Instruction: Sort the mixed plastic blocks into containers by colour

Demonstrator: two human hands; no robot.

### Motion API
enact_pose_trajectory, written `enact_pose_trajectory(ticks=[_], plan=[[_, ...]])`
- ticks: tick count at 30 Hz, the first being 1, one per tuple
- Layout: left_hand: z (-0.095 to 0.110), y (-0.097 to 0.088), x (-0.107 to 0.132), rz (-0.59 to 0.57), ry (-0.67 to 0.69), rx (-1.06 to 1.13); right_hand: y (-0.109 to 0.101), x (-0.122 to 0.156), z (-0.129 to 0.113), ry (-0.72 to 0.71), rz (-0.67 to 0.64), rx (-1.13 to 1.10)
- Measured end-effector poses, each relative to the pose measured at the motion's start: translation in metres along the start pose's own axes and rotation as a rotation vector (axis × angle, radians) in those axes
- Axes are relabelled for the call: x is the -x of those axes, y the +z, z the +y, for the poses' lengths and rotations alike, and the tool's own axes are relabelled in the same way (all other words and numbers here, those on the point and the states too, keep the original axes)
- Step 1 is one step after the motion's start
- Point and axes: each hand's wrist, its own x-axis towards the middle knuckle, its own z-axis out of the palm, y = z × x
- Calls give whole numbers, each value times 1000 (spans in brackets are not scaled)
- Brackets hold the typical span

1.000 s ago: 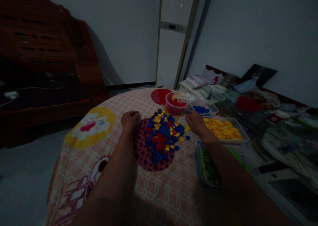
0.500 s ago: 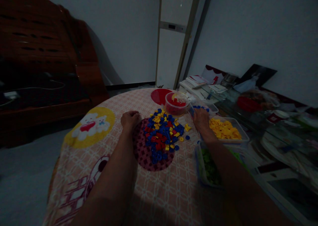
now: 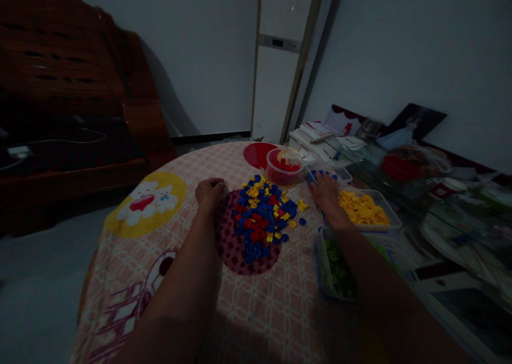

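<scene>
Filling the middle: round table (image 3: 248,310) under a pink patterned cloth. Right side, near to far: clear box of green pieces (image 3: 325,262), partly under the right forearm; box of yellow bricks (image 3: 362,209); smaller box (image 3: 347,177) with blue bricks. Mixed pile (image 3: 262,214) of red, blue and yellow bricks mid-table, between the hands, mostly on a dark red checkered circle. Round clear tub (image 3: 282,178) with red bricks just beyond the pile's far right edge. Right hand (image 3: 326,192) over the near left part of the blue-brick box — fingers stretched out, slightly apart; cannot tell if they hold anything. Left hand (image 3: 208,194) on the cloth, left of the pile — fingers loosely curled, contents hidden, cannot tell. Smallest: a yellow brick (image 3: 303,205) and a round blue piece (image 3: 302,221), loose right of the pile.
</scene>
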Motion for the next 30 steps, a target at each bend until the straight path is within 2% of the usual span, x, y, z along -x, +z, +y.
enact_pose_trajectory(ticks=[4,9,15,18,21,27,30], plan=[[1,-1,1,7,27,-6,-5,-2,-3,-244,-67,-166],[3,-3,2,-6,11,-11,-11,0,-12,-456,-309,-402],[0,0,-1,-8,9,-9,-17,3,-16,-483,-548,-668],[-2,2,-3,-8,4,1,-18,3,-16,-558,-627,-678],[-4,4,-4,-10,6,22,-18,3,-17,-580,-621,-598],[-4,4,-3,-9,4,35,-15,4,-16,-426,-567,-377],[-2,2,-2,-10,11,22,-10,7,-13,-455,-561,-369]])
